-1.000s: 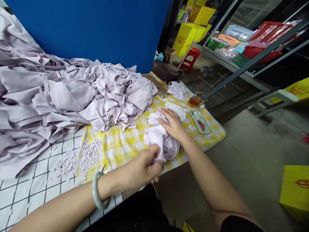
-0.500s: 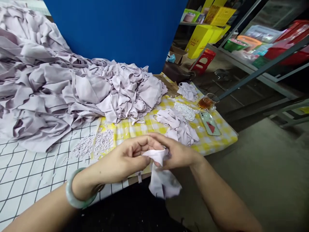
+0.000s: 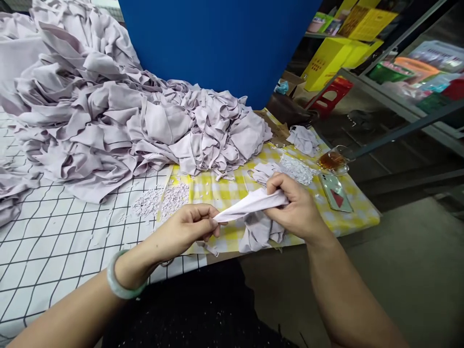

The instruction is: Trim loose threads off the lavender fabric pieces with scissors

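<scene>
A strip of pale lilac fabric (image 3: 246,204) is stretched taut between my two hands, above the table's front edge. My left hand (image 3: 194,222), with a pale green bangle (image 3: 123,278) on the wrist, pinches the narrow left end between thumb and finger. My right hand (image 3: 293,205) is closed round the wider right end, with part of the cloth hidden in the fist. Just beneath the strip, more crumpled lilac fabric (image 3: 259,231) lies on the yellow checked cloth (image 3: 217,191).
A large heap of lilac fabric (image 3: 108,125) lies at the left, against a blue panel (image 3: 217,43). Small lilac scraps (image 3: 174,199) and white bits (image 3: 297,168) are scattered about. A glass of brown liquid (image 3: 331,160) and a phone (image 3: 335,192) stand near the right edge.
My hands were close together over a bunched piece hanging below the table edge. They have drawn apart, the right one rightward and up, pulling the fabric straight. The view has shifted left.
</scene>
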Tool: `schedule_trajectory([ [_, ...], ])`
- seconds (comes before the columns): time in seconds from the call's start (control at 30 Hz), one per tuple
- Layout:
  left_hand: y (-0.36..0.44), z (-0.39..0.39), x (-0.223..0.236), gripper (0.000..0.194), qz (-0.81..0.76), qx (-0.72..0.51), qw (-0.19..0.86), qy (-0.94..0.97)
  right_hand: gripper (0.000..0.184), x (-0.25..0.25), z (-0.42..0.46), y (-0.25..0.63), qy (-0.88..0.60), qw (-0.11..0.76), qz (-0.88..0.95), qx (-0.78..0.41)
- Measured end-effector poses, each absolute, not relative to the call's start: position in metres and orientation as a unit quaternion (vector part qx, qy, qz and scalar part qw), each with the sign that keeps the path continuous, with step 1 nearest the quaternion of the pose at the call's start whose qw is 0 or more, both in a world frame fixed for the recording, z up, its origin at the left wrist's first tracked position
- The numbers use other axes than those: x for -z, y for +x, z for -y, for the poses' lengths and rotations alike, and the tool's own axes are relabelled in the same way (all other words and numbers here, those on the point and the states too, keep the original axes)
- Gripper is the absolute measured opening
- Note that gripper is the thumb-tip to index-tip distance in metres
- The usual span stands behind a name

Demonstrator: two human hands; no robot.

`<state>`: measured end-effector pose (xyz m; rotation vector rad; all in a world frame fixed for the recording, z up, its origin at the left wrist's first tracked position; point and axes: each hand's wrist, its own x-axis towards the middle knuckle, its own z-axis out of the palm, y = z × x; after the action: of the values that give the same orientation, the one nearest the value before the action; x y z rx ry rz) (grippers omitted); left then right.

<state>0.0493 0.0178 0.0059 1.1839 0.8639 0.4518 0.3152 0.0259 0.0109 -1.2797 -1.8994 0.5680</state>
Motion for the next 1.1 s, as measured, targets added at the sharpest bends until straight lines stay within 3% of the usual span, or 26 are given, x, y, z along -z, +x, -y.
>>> schedule_trajectory([
  [0.13, 0.048, -0.012, -0.002, 0.021, -0.409, -0.264, 0.497, 0.718, 0.07, -0.011, -0.021, 0.311, -0.469, 0.183, 0.824, -0.26],
  [0.17, 0.048, -0.01, -0.001, 0.023, -0.395, -0.277, 0.428, 0.764, 0.069, -0.008, -0.021, 0.306, -0.457, 0.155, 0.829, -0.282],
  [0.23, 0.05, -0.005, 0.004, 0.025, -0.357, -0.279, 0.331, 0.828, 0.038, 0.002, -0.022, 0.295, -0.434, 0.13, 0.835, -0.312],
  [0.3, 0.05, -0.001, 0.006, 0.026, -0.337, -0.268, 0.3, 0.851, 0.012, 0.011, -0.025, 0.285, -0.416, 0.149, 0.842, -0.311],
  [0.37, 0.05, 0.001, 0.006, 0.024, -0.349, -0.277, 0.314, 0.838, 0.01, 0.018, -0.027, 0.279, -0.397, 0.22, 0.852, -0.261],
  [0.43, 0.049, 0.001, 0.002, 0.022, -0.389, -0.277, 0.393, 0.785, 0.016, 0.021, -0.027, 0.279, -0.391, 0.319, 0.847, -0.17],
  [0.57, 0.054, -0.001, 0.001, 0.021, -0.367, -0.175, 0.746, 0.527, 0.022, 0.022, -0.023, 0.285, -0.392, 0.413, 0.822, -0.019],
  [0.67, 0.063, 0.001, 0.008, 0.025, -0.271, -0.19, 0.885, 0.329, 0.022, 0.023, -0.02, 0.289, -0.369, 0.424, 0.825, 0.047],
  [0.77, 0.068, 0.003, 0.016, 0.023, -0.275, -0.232, 0.884, 0.3, 0.023, 0.026, -0.02, 0.293, -0.376, 0.423, 0.821, 0.084],
  [0.93, 0.063, 0.003, 0.012, 0.026, -0.312, -0.229, 0.827, 0.408, 0.027, 0.041, -0.013, 0.302, -0.435, 0.385, 0.811, 0.066],
  [1.0, 0.061, 0.006, 0.009, 0.028, -0.3, -0.229, 0.783, 0.493, 0.03, 0.05, -0.005, 0.302, -0.427, 0.344, 0.836, 0.007],
  [1.1, 0.064, 0.018, 0.011, 0.023, -0.268, -0.269, 0.659, 0.649, 0.028, 0.054, 0.008, 0.301, -0.387, 0.216, 0.88, -0.168],
])
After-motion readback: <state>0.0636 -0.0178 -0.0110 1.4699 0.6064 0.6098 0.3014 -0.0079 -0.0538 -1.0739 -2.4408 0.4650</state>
